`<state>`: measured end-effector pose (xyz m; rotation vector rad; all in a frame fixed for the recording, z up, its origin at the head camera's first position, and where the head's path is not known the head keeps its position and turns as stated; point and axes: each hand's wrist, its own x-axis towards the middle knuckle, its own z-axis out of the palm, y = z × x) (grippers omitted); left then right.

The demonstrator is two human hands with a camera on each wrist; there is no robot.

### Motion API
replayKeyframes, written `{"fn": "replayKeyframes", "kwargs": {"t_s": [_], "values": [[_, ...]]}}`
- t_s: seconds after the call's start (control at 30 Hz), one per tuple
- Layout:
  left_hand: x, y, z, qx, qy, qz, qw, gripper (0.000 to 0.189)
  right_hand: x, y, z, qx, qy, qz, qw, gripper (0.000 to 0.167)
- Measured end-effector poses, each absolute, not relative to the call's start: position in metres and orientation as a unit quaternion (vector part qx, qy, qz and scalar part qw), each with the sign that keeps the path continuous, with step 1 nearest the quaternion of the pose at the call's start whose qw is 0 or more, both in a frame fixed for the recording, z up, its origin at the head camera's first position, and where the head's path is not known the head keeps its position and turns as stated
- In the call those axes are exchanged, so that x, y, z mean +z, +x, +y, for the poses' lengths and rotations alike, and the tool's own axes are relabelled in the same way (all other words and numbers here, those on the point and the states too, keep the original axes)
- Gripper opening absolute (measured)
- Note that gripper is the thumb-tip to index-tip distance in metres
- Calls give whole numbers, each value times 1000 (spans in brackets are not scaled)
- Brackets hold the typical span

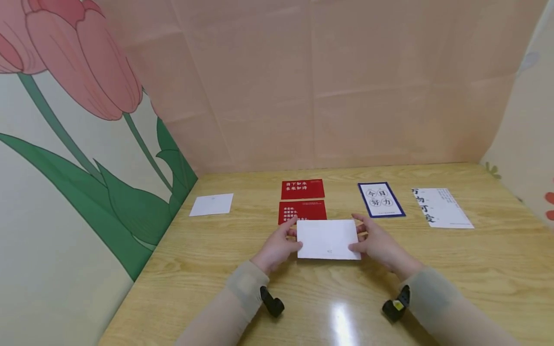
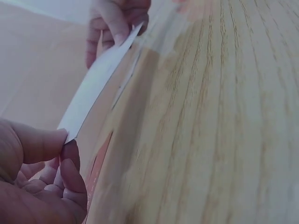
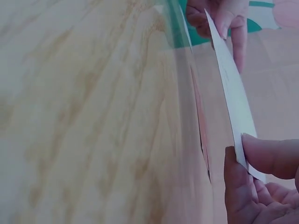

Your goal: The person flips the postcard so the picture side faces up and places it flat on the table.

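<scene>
Both hands hold one white card (image 1: 328, 239) above the wooden table, its plain side facing up with a tiny mark near the lower edge. The left hand (image 1: 278, 246) pinches its left end between thumb and fingers. At the opposite end, the right hand (image 1: 380, 244) pinches it the same way. In the left wrist view the card (image 2: 96, 88) is seen nearly edge-on, raised off the table. The right wrist view shows the right thumb (image 3: 271, 156) on the card's upper face, fingers beneath. Just behind it lies a red card (image 1: 303, 210) with white writing, its lower part partly covered.
Another red card (image 1: 302, 189) lies farther back. At left is a blank white card (image 1: 211, 205). To the right are a blue-bordered card (image 1: 381, 200) and a white card with black characters (image 1: 447, 208). A pink cloth (image 1: 311, 86) hangs behind the wooden table (image 1: 182, 288).
</scene>
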<state>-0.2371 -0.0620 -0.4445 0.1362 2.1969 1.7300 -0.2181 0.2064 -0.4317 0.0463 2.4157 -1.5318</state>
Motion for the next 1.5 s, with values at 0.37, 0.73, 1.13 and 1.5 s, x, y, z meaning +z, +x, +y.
{"fn": "replayKeyframes", "kwargs": {"t_s": [0.37, 0.73, 1.13, 1.5], "values": [[-446, -238, -62, 626, 27, 766, 142, 30, -428, -217, 204, -544, 8, 832, 107, 80], [-442, -238, -65, 651, -3, 745, 146, 29, -429, -216, 205, -506, -5, 859, 82, 37], [-438, -235, -65, 703, 2, 688, 181, 51, -431, -211, 206, -474, -59, 878, 22, 11], [-440, -236, -64, 698, 9, 692, 181, 54, -430, -209, 202, -472, -73, 879, -5, 11]]}}
